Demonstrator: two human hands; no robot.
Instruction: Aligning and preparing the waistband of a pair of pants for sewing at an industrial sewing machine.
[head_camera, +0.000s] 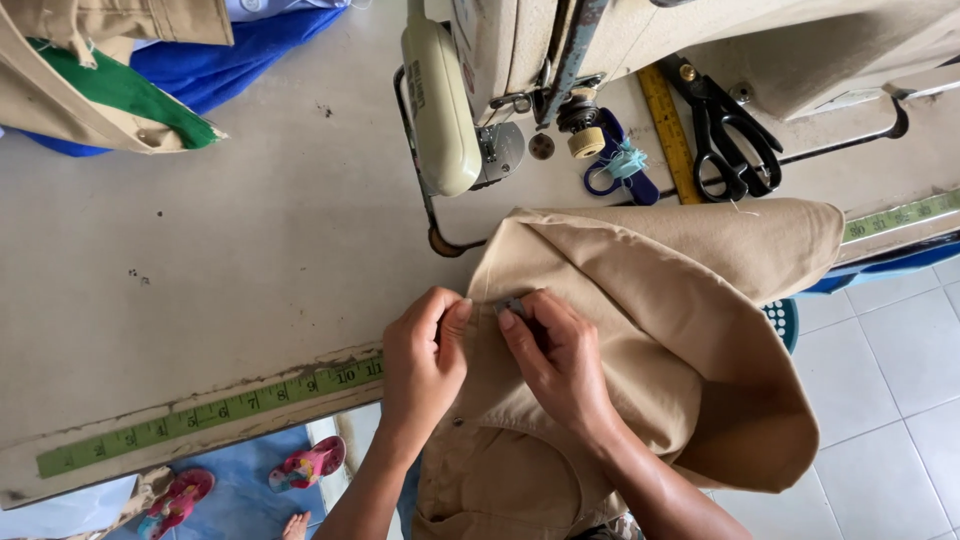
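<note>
Small grey clip (512, 306) is pinched by right hand (560, 360) on folded tan cotton garment (650, 330); left hand (422, 360) grips the cloth edge just left of it

Folded tan garment (640, 300), draped over table edge

I am working in a small tailoring workshop: a sewing machine (470, 90) is standing at the far edge of my worn worktable (250, 250), black shears (735, 135) and a yellow ruler (668, 135) lying beside it, a measuring tape (210, 412) running along the near edge.
</note>
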